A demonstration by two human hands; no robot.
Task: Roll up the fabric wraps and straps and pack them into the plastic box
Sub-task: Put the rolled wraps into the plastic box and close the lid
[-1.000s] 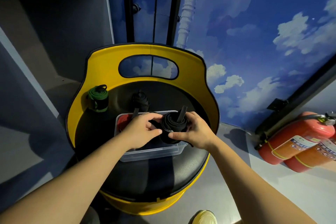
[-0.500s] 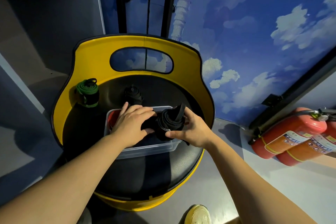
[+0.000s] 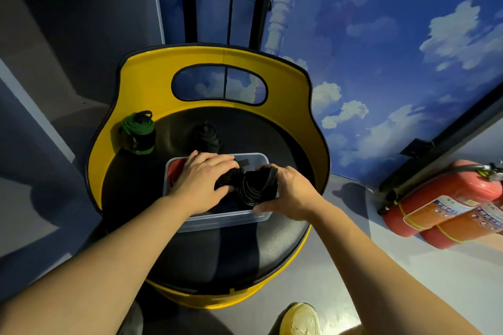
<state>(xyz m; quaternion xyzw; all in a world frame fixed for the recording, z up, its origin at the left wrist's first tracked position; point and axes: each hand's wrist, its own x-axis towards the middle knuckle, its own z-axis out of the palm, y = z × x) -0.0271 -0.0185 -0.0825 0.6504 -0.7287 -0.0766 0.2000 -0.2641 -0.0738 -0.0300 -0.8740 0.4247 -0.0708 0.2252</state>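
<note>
While the yellow barrel chair point(image 3: 152, 76) fills the middle of the frame, its black seat point(image 3: 217, 253) carries everything that matters; two red fire extinguishers point(image 3: 446, 207) lie at the right edge, and a pale shoe point(image 3: 299, 318) shows at the bottom. At the centre of the seat sits the clear plastic box point(image 3: 226, 221), something red visible at its left end. Over its left half the left hand point(image 3: 202, 185) lies with fingers nearly straight, pressing down on dark fabric inside; over its right half the right hand point(image 3: 292, 193) curls around a black rolled wrap point(image 3: 253, 185), thumb along the box's near rim, the roll partly within the walls. At the upper left of the seat a green rolled wrap point(image 3: 137, 133) stands against the yellow back; a second black roll point(image 3: 206, 136) sits just beyond the box's far wall. These rolls look light, soft and springy, so a coil probably loosens if released early; taking hold across the outer turns, with the loose tail pinned under a finger, seems safest; squeezing will not hurt them.
</note>
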